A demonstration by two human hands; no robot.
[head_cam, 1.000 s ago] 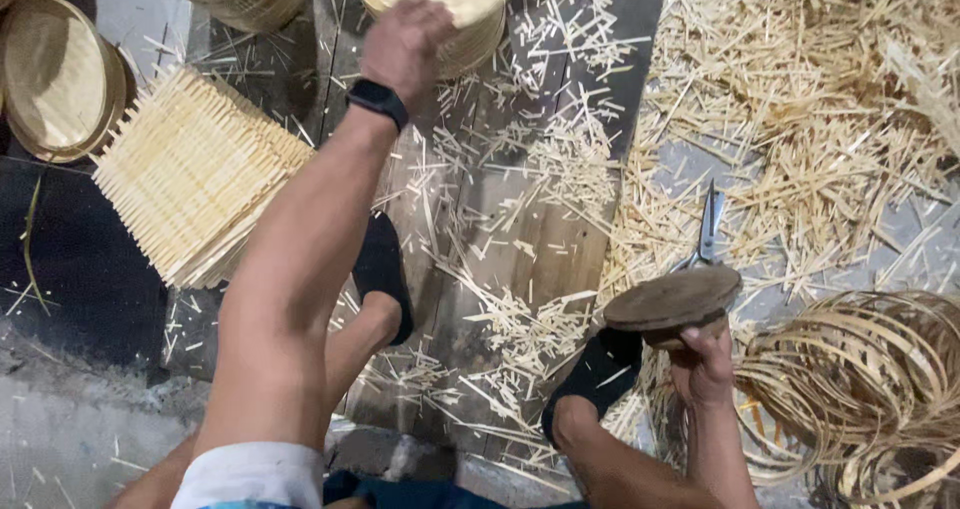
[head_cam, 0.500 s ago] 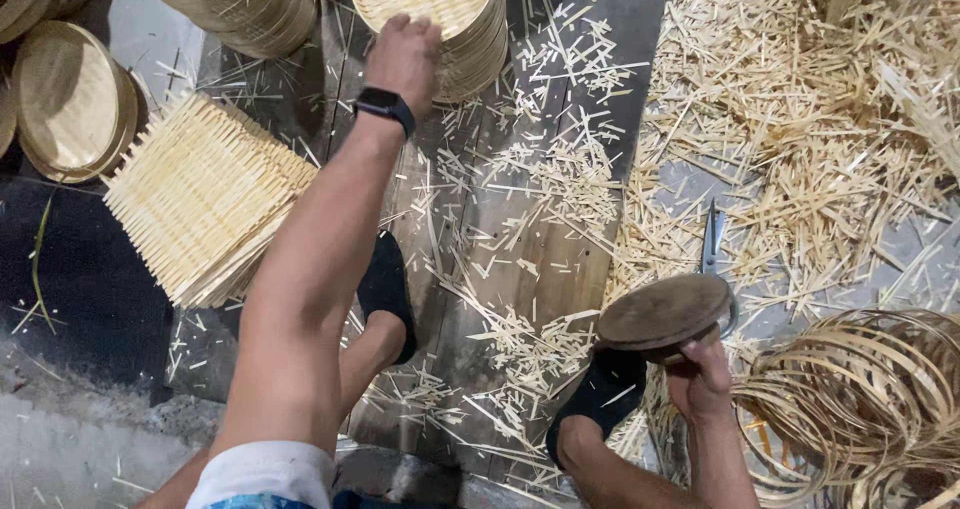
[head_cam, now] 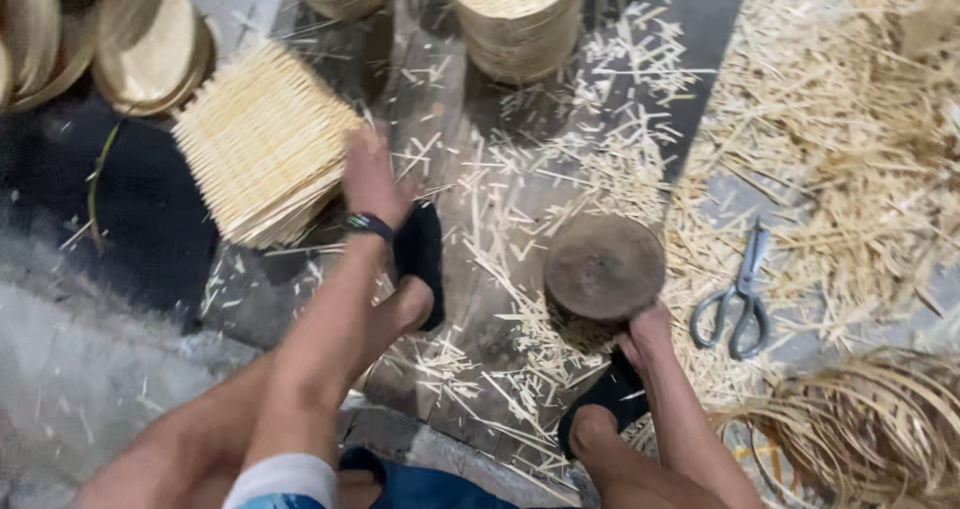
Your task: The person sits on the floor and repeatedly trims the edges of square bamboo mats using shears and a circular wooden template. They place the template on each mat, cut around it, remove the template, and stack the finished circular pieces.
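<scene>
Hazards, as I am reading them: left hand [head_cam: 372,174] is closing its grip on the near right corner of the woven bamboo mat stack [head_cam: 262,141], far left on the floor; I judge the top mats may be sliding off. Right hand [head_cam: 648,331] is gripping the round wooden block [head_cam: 604,267] at its near edge; scissors [head_cam: 738,294] are lying just right, blades exposed.

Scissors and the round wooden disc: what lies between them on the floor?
In the head view, only loose bamboo slivers lie between the scissors and the round wooden disc, which the right hand touches.
</scene>
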